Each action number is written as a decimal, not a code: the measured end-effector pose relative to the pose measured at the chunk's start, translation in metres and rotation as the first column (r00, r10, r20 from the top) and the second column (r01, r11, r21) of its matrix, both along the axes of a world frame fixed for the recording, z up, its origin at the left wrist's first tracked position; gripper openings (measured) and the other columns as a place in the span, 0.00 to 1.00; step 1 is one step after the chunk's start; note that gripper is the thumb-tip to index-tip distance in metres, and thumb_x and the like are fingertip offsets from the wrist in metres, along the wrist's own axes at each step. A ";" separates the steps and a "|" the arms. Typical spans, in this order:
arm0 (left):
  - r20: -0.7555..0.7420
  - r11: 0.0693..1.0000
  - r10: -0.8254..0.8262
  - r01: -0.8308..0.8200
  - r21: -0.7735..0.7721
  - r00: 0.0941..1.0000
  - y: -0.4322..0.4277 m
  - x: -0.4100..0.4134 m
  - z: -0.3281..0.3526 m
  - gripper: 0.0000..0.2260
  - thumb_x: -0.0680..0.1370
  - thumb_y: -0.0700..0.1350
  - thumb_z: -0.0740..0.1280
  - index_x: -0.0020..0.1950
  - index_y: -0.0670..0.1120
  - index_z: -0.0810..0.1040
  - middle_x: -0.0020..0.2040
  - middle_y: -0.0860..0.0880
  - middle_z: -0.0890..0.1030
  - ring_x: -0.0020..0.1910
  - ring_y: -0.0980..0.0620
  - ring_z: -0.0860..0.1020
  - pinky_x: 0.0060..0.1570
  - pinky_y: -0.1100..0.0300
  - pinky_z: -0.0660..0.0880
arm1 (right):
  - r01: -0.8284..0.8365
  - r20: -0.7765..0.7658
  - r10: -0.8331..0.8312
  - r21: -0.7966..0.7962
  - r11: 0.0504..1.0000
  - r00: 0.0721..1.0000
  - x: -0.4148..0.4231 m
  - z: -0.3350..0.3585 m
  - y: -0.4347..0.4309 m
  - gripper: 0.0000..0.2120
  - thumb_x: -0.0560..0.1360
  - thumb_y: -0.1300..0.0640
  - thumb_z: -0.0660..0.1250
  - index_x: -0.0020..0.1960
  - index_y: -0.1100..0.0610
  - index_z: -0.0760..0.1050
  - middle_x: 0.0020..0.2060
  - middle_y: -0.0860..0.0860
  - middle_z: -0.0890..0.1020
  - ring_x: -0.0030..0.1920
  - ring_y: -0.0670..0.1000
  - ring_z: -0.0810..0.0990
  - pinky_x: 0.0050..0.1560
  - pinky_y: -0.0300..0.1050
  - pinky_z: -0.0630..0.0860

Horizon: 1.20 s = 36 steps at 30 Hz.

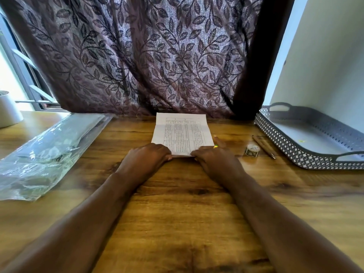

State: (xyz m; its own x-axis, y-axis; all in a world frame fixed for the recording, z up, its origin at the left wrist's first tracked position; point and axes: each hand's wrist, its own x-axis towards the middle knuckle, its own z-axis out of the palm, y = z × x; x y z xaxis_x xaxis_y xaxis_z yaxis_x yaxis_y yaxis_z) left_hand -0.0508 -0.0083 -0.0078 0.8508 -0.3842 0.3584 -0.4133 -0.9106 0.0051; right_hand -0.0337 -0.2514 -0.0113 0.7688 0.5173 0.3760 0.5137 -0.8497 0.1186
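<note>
Closest to the camera I see two bare forearms, which reach forward over the wooden table (177, 203) and come together near its middle. The left hand (149, 154) lies with the knuckles up. Its fingers are bent down over the near left corner of the sheet of paper (182, 133), and it grips this corner against the table. The right hand (213, 159) does the same at the near right corner: the fingers are curled on the edge, one finger is stretched along the right side of the sheet, and a small yellow-green ring (216, 146) shows there. Whether the near edge is a fold or a plain edge I cannot tell, because the hands cover most of it.

The sheet lies flat at the middle of the table. It is printed with a grid of fine text, and its far edge reaches almost to the curtain (147, 56).

Left of the hands, well apart from them, a clear plastic bag (49, 146) lies slanted across the table. Right of the right hand stands a small roll of tape (252, 149). Just beside it lies a thin wooden stick (264, 146) — a ruler or a pencil, I cannot say which. Further right sits a grey tray (279, 142) with a pierced wall and two handles.

At the far left edge stands a white cup (7, 113), with a window (25, 75) behind it. The purple curtain with a leaf pattern hangs across the back, and a white wall (325, 56) rises on the right.
</note>
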 end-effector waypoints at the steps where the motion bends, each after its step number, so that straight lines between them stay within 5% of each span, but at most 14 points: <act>1: -0.013 1.000 0.001 -0.002 -0.021 1.000 0.001 0.000 0.001 0.14 0.83 0.58 0.58 0.66 0.56 0.74 0.63 0.55 0.79 0.60 0.55 0.78 0.51 0.53 0.79 | -0.003 -0.026 0.003 -0.001 1.000 1.000 -0.002 0.004 0.004 0.15 0.83 0.53 0.60 0.66 0.49 0.78 0.61 0.50 0.84 0.60 0.52 0.82 0.72 0.55 0.68; 4: -0.050 1.000 0.003 -0.002 0.016 0.999 0.000 0.000 0.001 0.16 0.84 0.56 0.58 0.70 0.56 0.72 0.67 0.52 0.78 0.62 0.52 0.78 0.53 0.53 0.78 | -0.007 -0.089 0.008 0.018 1.000 0.996 -0.007 0.013 0.008 0.17 0.85 0.54 0.57 0.71 0.48 0.74 0.67 0.50 0.79 0.64 0.54 0.80 0.61 0.51 0.75; 10: -0.070 0.998 0.007 -0.002 0.062 0.998 -0.003 -0.005 0.005 0.14 0.85 0.53 0.56 0.69 0.56 0.72 0.65 0.50 0.79 0.57 0.50 0.80 0.51 0.53 0.78 | 0.015 -0.117 -0.020 -0.043 0.999 0.993 -0.007 0.010 0.010 0.20 0.85 0.54 0.56 0.75 0.43 0.68 0.71 0.48 0.76 0.64 0.55 0.79 0.56 0.52 0.79; 24: -0.011 0.982 -0.067 0.068 0.176 0.998 -0.008 -0.069 0.002 0.18 0.84 0.49 0.59 0.74 0.53 0.68 0.72 0.50 0.74 0.64 0.48 0.79 0.55 0.50 0.79 | -0.085 -0.045 0.080 -0.135 0.987 0.996 -0.076 0.014 -0.006 0.21 0.82 0.54 0.63 0.75 0.45 0.69 0.70 0.48 0.77 0.64 0.52 0.81 0.56 0.52 0.80; 30: 0.146 0.953 -0.208 0.167 0.254 0.967 -0.003 -0.103 -0.004 0.19 0.73 0.47 0.76 0.64 0.52 0.80 0.59 0.49 0.84 0.53 0.50 0.85 0.45 0.53 0.83 | -0.161 0.044 0.171 -0.179 0.971 0.984 -0.103 0.006 -0.023 0.22 0.73 0.55 0.76 0.66 0.45 0.78 0.59 0.48 0.85 0.46 0.51 0.87 0.39 0.49 0.84; 36: 0.150 0.938 -0.283 0.241 0.248 0.947 -0.001 -0.117 -0.012 0.17 0.75 0.48 0.74 0.64 0.51 0.79 0.60 0.47 0.84 0.54 0.48 0.84 0.48 0.47 0.84 | -0.254 0.050 0.266 -0.169 0.952 0.963 -0.120 0.002 -0.033 0.22 0.71 0.54 0.78 0.63 0.46 0.80 0.58 0.47 0.85 0.41 0.48 0.87 0.34 0.47 0.83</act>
